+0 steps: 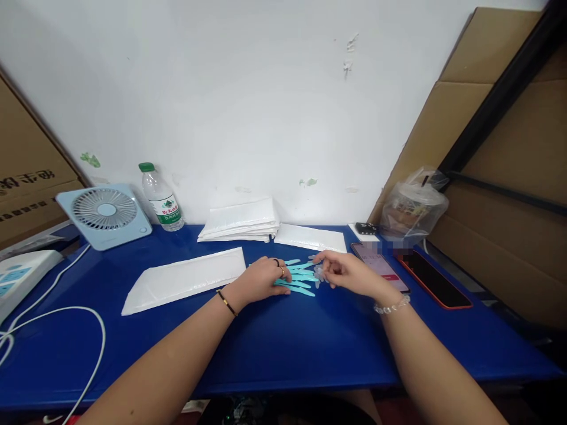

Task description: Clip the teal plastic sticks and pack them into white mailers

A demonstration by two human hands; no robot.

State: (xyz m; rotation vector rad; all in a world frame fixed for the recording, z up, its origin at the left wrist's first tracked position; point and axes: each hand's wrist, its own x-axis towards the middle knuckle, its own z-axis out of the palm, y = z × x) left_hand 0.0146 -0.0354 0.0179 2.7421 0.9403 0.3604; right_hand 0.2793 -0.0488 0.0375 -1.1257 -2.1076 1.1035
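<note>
Several slim turquoise sticks [303,276] with tapered ends lie loosely fanned on the blue table; they look like eyebrow razors. My left hand [266,277] bends over their left ends, its fingers and thumb closed about some of them. A small heap of translucent pieces [319,273], perhaps caps, lies at the sticks' right ends. My right hand [345,273] is right beside this heap, index finger reaching over it and the other fingers curled. Whatever sits between those curled fingers is too small to make out.
White padded envelopes [239,219] are stacked by the wall, with single envelopes [190,277] nearer. A fan [106,209] and a water bottle [162,200] stand left. Two phones [436,280] lie right, before a bagged drink cup [411,206]. A white cable [100,330] loops at left.
</note>
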